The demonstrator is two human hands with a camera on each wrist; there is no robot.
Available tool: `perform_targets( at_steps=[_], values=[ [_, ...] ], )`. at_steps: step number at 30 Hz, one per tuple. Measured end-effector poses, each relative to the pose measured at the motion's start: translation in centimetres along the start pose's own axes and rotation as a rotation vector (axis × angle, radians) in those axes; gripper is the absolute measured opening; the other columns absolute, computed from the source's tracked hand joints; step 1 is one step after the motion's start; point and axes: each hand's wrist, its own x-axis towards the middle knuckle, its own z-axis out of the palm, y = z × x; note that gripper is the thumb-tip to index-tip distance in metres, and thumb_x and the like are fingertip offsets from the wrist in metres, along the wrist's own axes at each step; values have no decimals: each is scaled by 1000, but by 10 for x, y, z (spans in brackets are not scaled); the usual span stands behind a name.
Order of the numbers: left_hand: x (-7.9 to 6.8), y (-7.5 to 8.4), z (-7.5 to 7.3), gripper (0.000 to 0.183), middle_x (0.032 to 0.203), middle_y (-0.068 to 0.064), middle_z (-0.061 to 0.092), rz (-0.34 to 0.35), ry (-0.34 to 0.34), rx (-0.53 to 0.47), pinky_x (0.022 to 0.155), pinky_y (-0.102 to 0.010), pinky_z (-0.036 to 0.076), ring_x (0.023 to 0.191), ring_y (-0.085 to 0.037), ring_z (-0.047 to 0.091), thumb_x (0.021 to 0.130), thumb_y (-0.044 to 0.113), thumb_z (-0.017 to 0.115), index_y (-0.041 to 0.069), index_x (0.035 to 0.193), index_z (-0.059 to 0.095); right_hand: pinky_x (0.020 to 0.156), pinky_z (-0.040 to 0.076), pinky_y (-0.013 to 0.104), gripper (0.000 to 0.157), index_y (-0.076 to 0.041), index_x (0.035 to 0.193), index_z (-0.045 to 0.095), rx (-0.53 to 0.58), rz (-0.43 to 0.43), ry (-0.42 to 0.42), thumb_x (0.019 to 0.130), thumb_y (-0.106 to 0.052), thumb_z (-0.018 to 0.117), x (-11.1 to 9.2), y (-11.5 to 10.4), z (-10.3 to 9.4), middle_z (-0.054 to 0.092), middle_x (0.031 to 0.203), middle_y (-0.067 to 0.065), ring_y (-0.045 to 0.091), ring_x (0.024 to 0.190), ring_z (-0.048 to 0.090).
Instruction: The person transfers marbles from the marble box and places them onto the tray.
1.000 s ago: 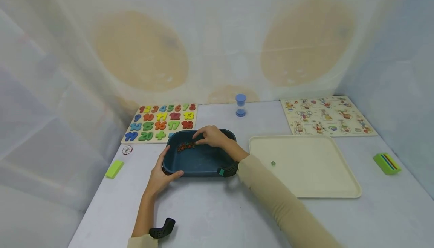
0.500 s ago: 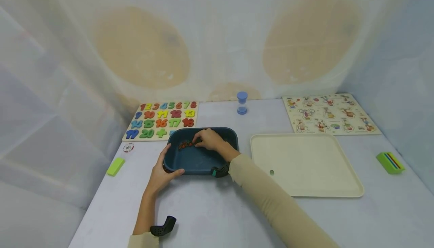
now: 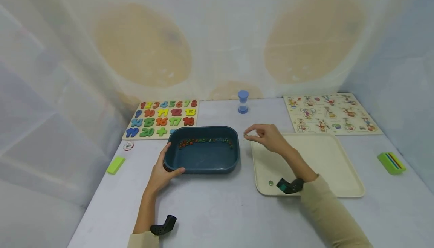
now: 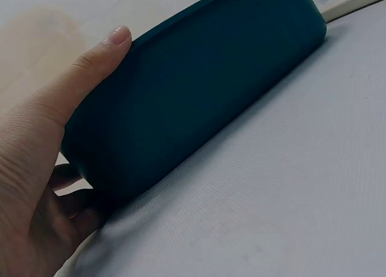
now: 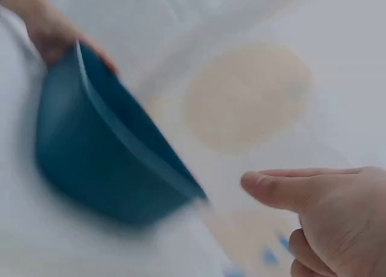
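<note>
My left hand (image 3: 159, 178) holds the left end of a dark blue plastic basin (image 3: 201, 167), thumb at the near rim and fingers around the end wall. Along the far side of the basin's floor lie several small glass marbles (image 3: 190, 142), reddish ones to the left and greenish ones to the right. My right hand (image 3: 269, 138) is in the air between the basin and a cream tray (image 3: 325, 165). Its thumb and index finger pinch a tiny marble (image 3: 245, 135), mostly hidden by the fingertips. One green marble (image 3: 271, 183) sits in the tray's near left corner.
Behind the basin lies a number puzzle board (image 3: 161, 120). A blue sand timer (image 3: 242, 102) stands at the back, and a picture board (image 3: 333, 114) lies back right. Green blocks (image 3: 116, 165) and a striped sponge-like stack (image 3: 391, 163) flank the sides, with a round chip (image 3: 128, 146) at left.
My right hand has lifted out of the basin and moved right to the tray's left edge with a marble. The tray's green marble has rolled nearer. My left hand keeps its hold.
</note>
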Motion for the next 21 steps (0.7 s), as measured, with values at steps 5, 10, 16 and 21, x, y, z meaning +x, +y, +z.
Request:
perform_targets(
  at_steps=[5,10,16,21],
  values=[
    [0,0,-1,93,149,-1,17,-14,-9,0,98,-61,24,133,-34,19,70,34,76,50,137,13,42,25,24,19,-20,94,69,-115,186,18,80,-32,66,-63,53,-34,32,50,-5,8,45,25],
    [-2,0,-3,93,149,-1,16,-24,-11,-9,97,-62,23,133,-36,18,70,32,76,49,137,13,44,25,24,22,-19,97,69,-143,335,-63,81,-33,65,-96,84,-40,32,52,-4,8,47,24],
    [-2,0,-4,93,149,-2,16,-43,-16,-3,98,-62,22,133,-36,18,70,35,75,50,137,12,39,26,23,31,-14,105,66,-108,217,-48,80,-33,66,-63,55,-38,30,48,-5,6,41,24],
    [0,3,-2,93,149,-1,16,-38,-23,-14,98,-62,21,134,-35,17,71,34,75,50,137,12,40,24,24,26,-17,102,68,32,91,-55,79,-29,68,3,0,-13,28,48,-4,7,41,23]
  ],
)
